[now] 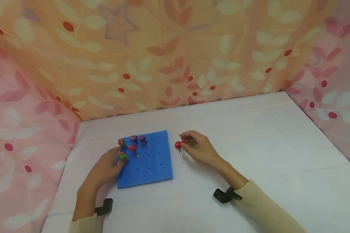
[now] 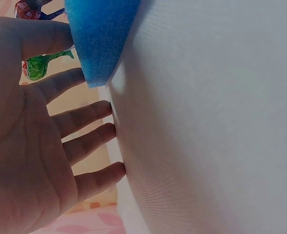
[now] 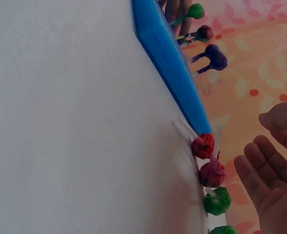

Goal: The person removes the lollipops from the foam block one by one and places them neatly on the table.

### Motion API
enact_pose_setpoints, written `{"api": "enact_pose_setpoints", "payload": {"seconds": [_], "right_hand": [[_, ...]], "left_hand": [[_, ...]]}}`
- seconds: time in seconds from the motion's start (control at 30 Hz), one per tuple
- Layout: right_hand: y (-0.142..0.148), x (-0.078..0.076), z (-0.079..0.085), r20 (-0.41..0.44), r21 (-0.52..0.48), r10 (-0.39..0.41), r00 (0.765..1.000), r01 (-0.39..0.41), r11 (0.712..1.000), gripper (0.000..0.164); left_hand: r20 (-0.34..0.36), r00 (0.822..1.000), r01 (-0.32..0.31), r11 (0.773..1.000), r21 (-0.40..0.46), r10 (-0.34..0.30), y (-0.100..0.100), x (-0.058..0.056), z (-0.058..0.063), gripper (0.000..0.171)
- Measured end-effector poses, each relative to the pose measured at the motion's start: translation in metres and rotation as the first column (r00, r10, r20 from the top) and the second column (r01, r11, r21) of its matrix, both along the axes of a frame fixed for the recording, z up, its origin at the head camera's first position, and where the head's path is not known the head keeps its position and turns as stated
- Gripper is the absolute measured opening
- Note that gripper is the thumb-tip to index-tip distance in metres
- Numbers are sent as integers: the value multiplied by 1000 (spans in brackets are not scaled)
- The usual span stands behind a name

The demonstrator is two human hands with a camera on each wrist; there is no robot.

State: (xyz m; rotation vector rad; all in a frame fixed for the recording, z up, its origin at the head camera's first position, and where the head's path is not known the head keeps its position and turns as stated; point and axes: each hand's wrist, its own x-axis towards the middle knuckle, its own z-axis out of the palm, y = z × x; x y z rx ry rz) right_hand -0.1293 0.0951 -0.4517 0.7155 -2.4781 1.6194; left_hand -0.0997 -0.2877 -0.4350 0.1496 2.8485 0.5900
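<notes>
A blue foam board lies on the table, with rows of small holes and several wrapped lollipops stuck in its far left part, among them a purple one and a red one. My left hand rests at the board's left edge, thumb and index finger touching it; the other fingertips are down on the cloth. Right of the board, my right hand hovers with loosely bent fingers, holding nothing. Below it lie a red lollipop, a pink one and green ones, partly hidden in the head view.
White cloth covers the table. Floral fabric hangs behind it and along both sides. A dark strap piece sits at the right wrist, and a similar one at the left.
</notes>
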Motion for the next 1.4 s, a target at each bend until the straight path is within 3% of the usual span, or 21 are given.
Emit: {"api": "enact_pose_setpoints", "payload": {"seconds": [0.37,0.57,0.83,1.03,1.23,1.4], "right_hand": [[-36,-6,5,11,42,106,994,-106,993,38],[-51,-11,4,14,90,126,992,-127,988,37],[-81,-20,4,0,84,161,987,-160,983,38],[-104,-24,6,17,65,137,990,-137,988,35],[-124,-24,1,66,76,92,994,-97,992,38],[-134,-27,-1,58,75,64,996,-68,995,42]], "left_hand": [[2,1000,-2,1000,2,2,-6,-3,-4,72],[6,1000,2,1000,11,-2,-4,-4,-9,73],[-10,1000,17,1000,8,-17,-5,0,-2,72],[-4,1000,14,1000,-6,-14,-7,0,2,73],[-14,999,30,999,22,-29,-7,0,-4,71],[-23,999,39,999,12,-39,-7,-2,-4,72]]}}
